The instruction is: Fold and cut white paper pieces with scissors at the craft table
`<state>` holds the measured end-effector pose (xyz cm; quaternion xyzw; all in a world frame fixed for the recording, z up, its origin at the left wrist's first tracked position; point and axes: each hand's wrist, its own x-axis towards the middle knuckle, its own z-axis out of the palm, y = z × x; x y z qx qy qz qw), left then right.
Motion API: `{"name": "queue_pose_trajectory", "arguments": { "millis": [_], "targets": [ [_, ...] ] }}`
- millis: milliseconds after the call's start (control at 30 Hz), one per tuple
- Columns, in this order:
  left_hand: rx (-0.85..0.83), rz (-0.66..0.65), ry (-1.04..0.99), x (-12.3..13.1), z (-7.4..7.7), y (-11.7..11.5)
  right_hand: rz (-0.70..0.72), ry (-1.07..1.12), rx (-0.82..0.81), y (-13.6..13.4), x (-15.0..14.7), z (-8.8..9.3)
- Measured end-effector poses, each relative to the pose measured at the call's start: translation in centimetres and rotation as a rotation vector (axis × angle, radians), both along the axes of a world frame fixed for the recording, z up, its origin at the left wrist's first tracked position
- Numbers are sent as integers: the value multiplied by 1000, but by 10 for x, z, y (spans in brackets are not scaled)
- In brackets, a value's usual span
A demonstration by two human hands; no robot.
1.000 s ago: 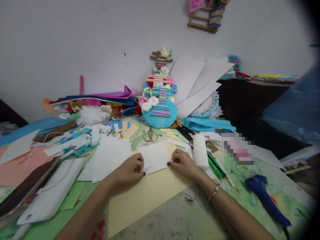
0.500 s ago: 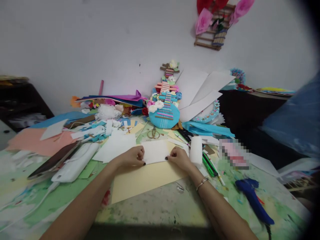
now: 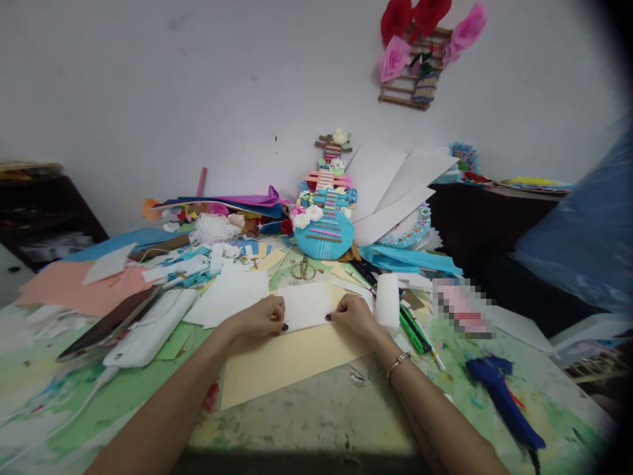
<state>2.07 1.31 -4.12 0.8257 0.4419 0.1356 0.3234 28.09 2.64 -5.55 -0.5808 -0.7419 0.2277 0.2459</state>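
Observation:
A white sheet of paper [image 3: 306, 305] lies on a pale yellow card [image 3: 287, 359] in the middle of the table. My left hand [image 3: 261, 316] pinches its near left corner with curled fingers. My right hand [image 3: 352, 312] pinches the near right corner the same way; a metal bangle sits on that wrist. Both hands rest on the yellow card.
A white roll [image 3: 387, 300] and green pens [image 3: 413, 330] lie right of my right hand. Gold scissors [image 3: 302, 268] and a blue paper guitar [image 3: 324, 227] stand behind the sheet. A blue glue gun [image 3: 502, 396] lies at right, a white phone case [image 3: 148, 330] at left, with paper scraps around.
The camera has tilted up and pulled back, so more wall and the paper flowers show. Both hands keep their pinch on the white sheet's near corners.

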Motion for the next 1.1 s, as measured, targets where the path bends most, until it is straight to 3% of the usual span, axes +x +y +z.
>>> {"name": "queue_pose_trajectory", "arguments": {
  "millis": [533,833,1100],
  "targets": [
    [57,5,65,0,-7,4,-15,-24,-21,2,0,-1],
    [167,-36,110,0,-1,2,19,-67,8,1,-1,0],
    [118,-15,76,2,-4,1,29,-113,40,1,0,-2]
  ]
}}
